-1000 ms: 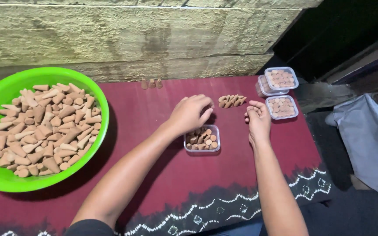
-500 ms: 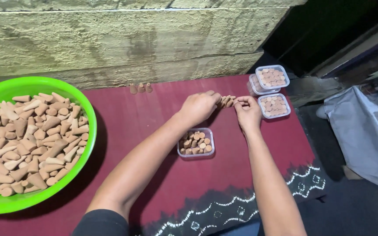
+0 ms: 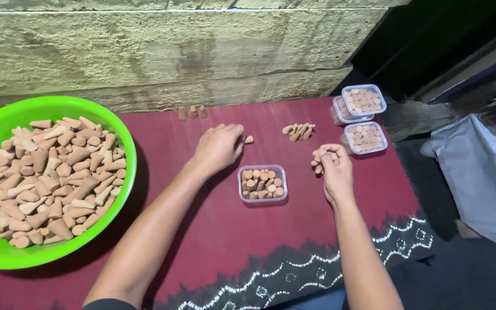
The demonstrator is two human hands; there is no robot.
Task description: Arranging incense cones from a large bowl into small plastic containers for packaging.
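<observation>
A small brown cone [image 3: 249, 139] is pinched at the left hand [image 3: 218, 147] fingers' tips; several cones [image 3: 321, 154] are clutched by the right hand [image 3: 332, 168] (fingers curled), an open clear box [image 3: 263, 183] lying between both.

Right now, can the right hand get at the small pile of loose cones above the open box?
Probably yes. The right hand sits just below the loose pile, with only bare red cloth between; the open box lies off to its left.

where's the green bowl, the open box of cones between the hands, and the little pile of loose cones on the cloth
green bowl [image 3: 123, 138]: head view, on its bare right rim
open box [image 3: 263, 167]: head view, on its far rim
loose cones [image 3: 298, 131]: head view, middle of the pile
</observation>
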